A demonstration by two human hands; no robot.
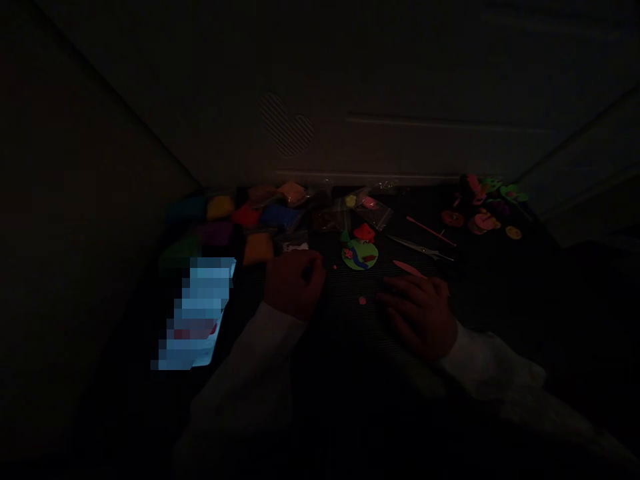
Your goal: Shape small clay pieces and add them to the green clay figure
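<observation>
My left hand [295, 285] is closed, thumb and fingertips together; whatever it may hold is too dark to make out. My right hand [423, 315] lies palm down on the dark surface, its fingers stretched out. Just beyond those fingers is a pink, blade-shaped plastic tool [409, 269], partly hidden by the hand. A small flattened pink piece of clay [363, 301] lies between the hands, and a tinier pink bit [335, 267] is beside my left hand. Behind them sits a round green clay piece [367, 261] with a blue winding strip, a red cone-shaped top [364, 232] and small decorations.
Bags of coloured clay, including an orange one [258, 248] and a blue one [280, 217], line the back left. A lit phone [205, 300] lies at left. Scissors [423, 249], a thin pink stick [431, 231] and finished-looking clay shapes [484, 223] are at right, before a wall [400, 147].
</observation>
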